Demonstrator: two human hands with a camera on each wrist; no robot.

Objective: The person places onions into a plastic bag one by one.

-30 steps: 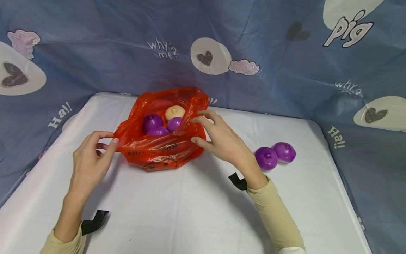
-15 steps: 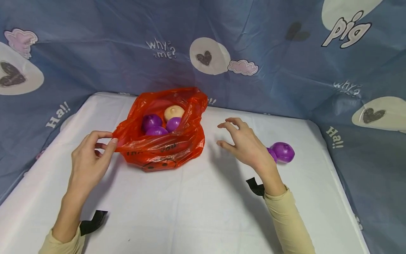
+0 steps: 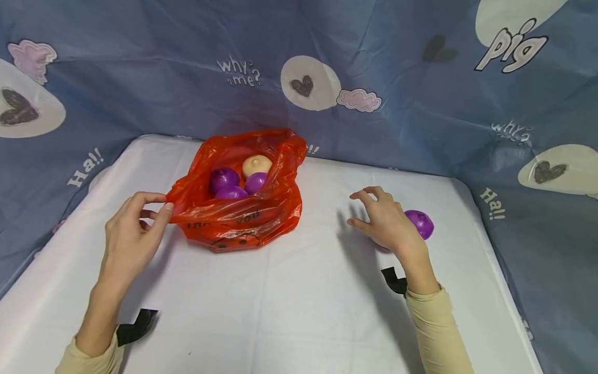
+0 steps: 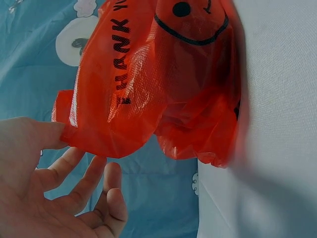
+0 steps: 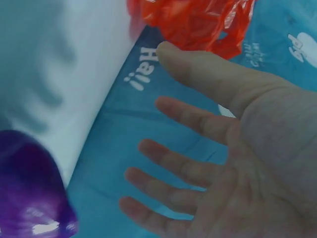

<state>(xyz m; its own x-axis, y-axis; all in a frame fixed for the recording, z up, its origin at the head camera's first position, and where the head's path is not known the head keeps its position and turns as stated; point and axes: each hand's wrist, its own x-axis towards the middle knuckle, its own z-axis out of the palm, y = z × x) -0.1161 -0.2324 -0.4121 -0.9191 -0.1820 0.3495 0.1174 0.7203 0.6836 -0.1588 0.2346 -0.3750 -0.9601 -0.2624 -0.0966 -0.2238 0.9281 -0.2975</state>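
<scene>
A red plastic bag point(image 3: 243, 221) lies open at the back of the white table point(image 3: 289, 301). Inside it are three purple onions point(image 3: 224, 179) and a beige one point(image 3: 256, 164). My left hand point(image 3: 163, 204) pinches the bag's left rim between thumb and fingers; the left wrist view shows the thumb point(image 4: 37, 135) on the bag's point(image 4: 158, 84) corner. My right hand point(image 3: 369, 213) hovers with fingers spread over the table to the right, next to a purple onion point(image 3: 420, 223). In the right wrist view, the right hand point(image 5: 163, 148) holds nothing and a purple onion point(image 5: 29, 198) lies below it.
A blue printed cloth point(image 3: 420, 104) hangs behind and around the table on all sides. The table's right edge point(image 3: 495, 249) runs close to the loose onion. Black straps point(image 3: 137, 322) sit on both wrists.
My right hand let go of the bag's right rim and moved right, down toward the two loose purple onions; it now covers one of them. The left hand kept its pinch.
</scene>
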